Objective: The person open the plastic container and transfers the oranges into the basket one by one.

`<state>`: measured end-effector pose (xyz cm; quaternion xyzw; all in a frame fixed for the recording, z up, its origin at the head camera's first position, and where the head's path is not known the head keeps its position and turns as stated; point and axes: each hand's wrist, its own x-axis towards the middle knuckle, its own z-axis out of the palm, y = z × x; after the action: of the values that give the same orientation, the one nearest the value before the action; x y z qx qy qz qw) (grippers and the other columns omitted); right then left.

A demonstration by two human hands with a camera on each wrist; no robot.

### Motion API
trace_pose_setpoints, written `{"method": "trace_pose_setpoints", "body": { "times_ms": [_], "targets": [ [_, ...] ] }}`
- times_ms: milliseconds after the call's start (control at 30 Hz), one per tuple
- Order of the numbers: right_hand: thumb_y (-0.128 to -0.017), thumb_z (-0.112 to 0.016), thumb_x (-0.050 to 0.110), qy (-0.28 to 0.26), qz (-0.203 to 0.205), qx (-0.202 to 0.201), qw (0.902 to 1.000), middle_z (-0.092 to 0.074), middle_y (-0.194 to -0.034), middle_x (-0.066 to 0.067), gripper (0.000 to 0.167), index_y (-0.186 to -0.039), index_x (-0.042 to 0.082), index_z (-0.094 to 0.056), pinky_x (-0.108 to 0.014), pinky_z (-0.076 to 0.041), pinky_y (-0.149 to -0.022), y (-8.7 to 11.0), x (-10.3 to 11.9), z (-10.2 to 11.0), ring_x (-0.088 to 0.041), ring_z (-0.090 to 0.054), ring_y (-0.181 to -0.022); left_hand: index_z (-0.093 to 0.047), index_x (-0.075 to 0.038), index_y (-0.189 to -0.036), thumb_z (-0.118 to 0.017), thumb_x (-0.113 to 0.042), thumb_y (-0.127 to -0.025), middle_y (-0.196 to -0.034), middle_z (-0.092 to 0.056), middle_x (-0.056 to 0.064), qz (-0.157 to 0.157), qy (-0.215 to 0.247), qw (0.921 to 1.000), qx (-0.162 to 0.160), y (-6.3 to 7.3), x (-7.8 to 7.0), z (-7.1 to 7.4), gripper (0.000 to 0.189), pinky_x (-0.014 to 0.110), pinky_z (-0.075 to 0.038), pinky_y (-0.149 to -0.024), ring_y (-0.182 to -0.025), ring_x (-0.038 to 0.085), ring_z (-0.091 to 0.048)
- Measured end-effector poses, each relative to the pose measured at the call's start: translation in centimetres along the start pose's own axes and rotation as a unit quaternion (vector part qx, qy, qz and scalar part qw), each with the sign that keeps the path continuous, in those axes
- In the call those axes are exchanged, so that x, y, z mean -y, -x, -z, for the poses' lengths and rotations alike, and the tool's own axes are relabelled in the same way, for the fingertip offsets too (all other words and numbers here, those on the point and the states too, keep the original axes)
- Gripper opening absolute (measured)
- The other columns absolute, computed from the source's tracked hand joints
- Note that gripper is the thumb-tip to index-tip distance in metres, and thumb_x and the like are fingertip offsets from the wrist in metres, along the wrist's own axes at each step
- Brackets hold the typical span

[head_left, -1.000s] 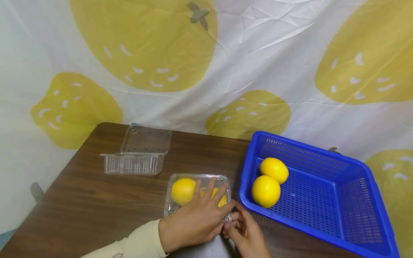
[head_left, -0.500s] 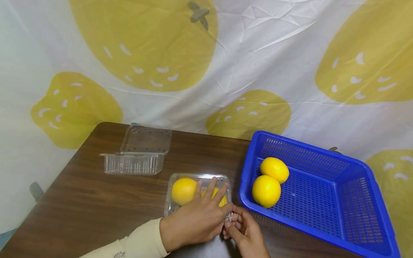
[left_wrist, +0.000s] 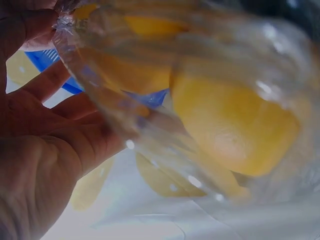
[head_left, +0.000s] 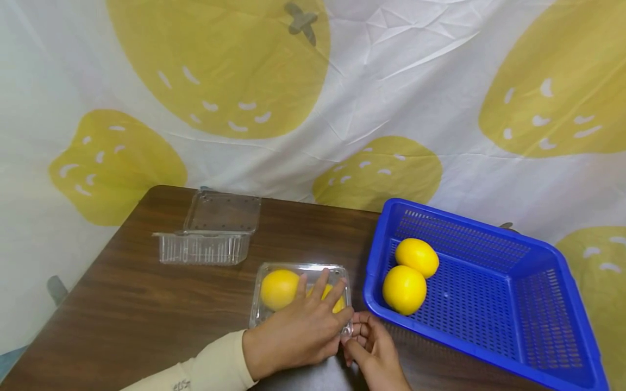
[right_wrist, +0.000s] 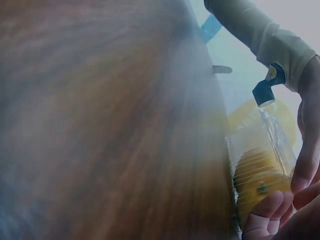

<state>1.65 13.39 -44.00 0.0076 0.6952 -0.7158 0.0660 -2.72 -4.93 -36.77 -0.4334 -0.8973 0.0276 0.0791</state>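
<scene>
A clear plastic clamshell container (head_left: 305, 266) with its lid down sits on the table, and yellow citrus fruits (head_left: 280, 289) show through it. My left hand (head_left: 299, 335) lies across the lid with fingers spread, covering part of the fruit. At the near right corner, my right hand (head_left: 375, 347) pinches the container's edge with thumb and curled fingers. The left wrist view looks through the blurred plastic at a large fruit (left_wrist: 232, 130) beside the left palm. In the right wrist view, the right fingertips (right_wrist: 267, 210) are at the container's ribbed side (right_wrist: 250, 175).
A blue plastic basket (head_left: 440, 336) to the right holds two yellow fruits (head_left: 409, 277). At the back left stands another clear clamshell container (head_left: 204, 248) with its lid raised. The brown table (head_left: 122, 304) meets a fruit-print cloth (head_left: 274, 163) behind.
Both hands stay at the container. The right hand's fingers shift slightly at the corner, while the left hand keeps its place on the lid.
</scene>
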Motion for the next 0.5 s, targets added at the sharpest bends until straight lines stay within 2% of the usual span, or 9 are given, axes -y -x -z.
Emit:
{"method": "trace_pose_setpoints", "body": {
  "times_ms": [133,267,500],
  "targets": [
    [-0.092,-0.06,-0.013,0.004,-0.002,-0.006,1.0,-0.064,-0.088,-0.01,0.03,-0.121,-0.013,-0.054,-0.026,-0.054,-0.054,-0.09,-0.05,0.1,-0.015,-0.058,-0.063,-0.076,-0.022,-0.127,-0.07,-0.045,-0.103,-0.156,-0.062,0.017,-0.004,0.009,0.9999,-0.012,-0.08,0.23,-0.07,0.034,0.067,-0.06,-0.103,-0.14,0.049,-0.061],
    [-0.095,-0.062,-0.011,0.005,-0.016,-0.016,0.9997,-0.065,-0.091,-0.011,0.03,-0.124,-0.015,-0.056,-0.026,-0.055,-0.054,0.03,-0.1,0.31,-0.016,-0.058,-0.063,-0.075,-0.022,-0.129,-0.07,-0.042,-0.102,-0.156,-0.062,0.016,-0.004,0.018,0.9998,-0.012,-0.06,0.44,-0.11,0.033,0.067,-0.06,-0.103,-0.14,0.049,-0.06],
    [-0.1,-0.064,-0.007,0.005,-0.037,-0.013,0.9992,-0.067,-0.096,-0.011,0.033,-0.13,-0.017,-0.055,-0.027,-0.058,-0.058,0.12,-0.04,0.53,-0.016,-0.061,-0.068,-0.071,-0.024,-0.141,-0.066,-0.044,-0.107,-0.161,-0.057,0.015,-0.003,0.005,1.0,0.001,0.16,0.51,-0.11,0.04,0.066,-0.057,-0.109,-0.145,0.048,-0.056]
  ]
}}
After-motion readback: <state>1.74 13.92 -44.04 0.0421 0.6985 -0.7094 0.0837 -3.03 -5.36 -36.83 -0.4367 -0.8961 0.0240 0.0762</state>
